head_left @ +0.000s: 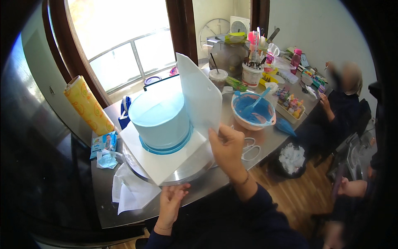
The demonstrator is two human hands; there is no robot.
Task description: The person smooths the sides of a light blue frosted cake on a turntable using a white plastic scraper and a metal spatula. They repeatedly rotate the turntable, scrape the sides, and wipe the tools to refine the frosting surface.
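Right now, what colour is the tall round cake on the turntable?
Light blue: the tall round cake, shown best in the head view.

My right hand (227, 150) holds a white scraper (200, 97) upright against the side of a pale blue cake (161, 118) on a square board (159, 164). My left hand (171, 203) touches the turntable (186, 172) rim, near a bowl of blue icing (253, 111) on the table (103, 203).

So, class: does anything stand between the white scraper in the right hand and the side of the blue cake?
Nothing visible: the scraper, held by the right hand, stands upright right beside the cake.
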